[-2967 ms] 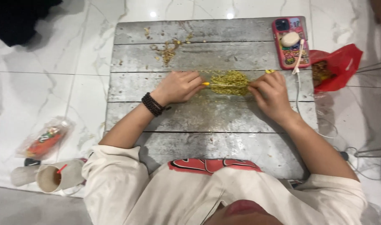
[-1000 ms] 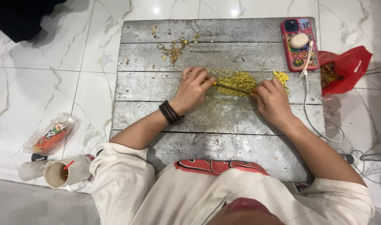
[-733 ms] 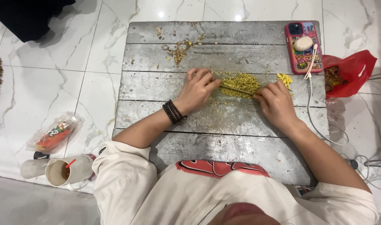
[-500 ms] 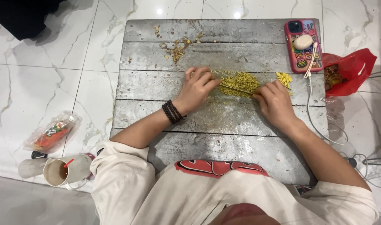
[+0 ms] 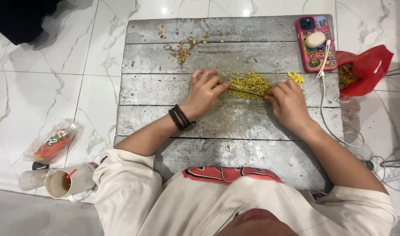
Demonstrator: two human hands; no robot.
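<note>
On the grey plank board point(image 5: 165, 122), my left hand point(image 5: 205, 89) and right hand point(image 5: 288, 103) each pinch an end of a thin stick point(image 5: 245, 91) across the yellow-green crumb pile point(image 5: 249, 83); level, even pressure seems best.

A weathered grey plank board point(image 5: 173, 83) lies on glossy white marble-tiled floor point(image 5: 47, 87) reflecting ceiling lights.
</note>
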